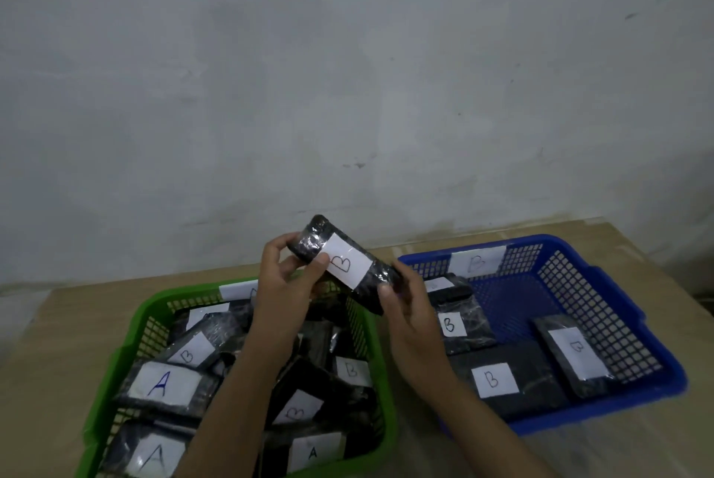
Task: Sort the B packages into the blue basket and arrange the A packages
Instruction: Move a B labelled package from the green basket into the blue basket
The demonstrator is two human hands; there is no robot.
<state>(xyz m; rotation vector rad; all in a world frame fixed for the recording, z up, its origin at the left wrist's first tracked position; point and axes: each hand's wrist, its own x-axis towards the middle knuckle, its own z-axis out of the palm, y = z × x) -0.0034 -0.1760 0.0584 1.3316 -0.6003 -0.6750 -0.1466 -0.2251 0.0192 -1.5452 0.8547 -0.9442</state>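
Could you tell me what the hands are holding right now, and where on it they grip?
Both hands hold one black plastic-wrapped package with a white B label, lifted above the baskets: the left hand grips its upper-left end, the right hand its lower-right end.

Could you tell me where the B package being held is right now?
The held B package is centre frame, gripped by both hands above the gap between the green basket and blue basket.

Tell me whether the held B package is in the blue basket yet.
Not yet: the B package is held by both hands above the gap between the green basket and blue basket.
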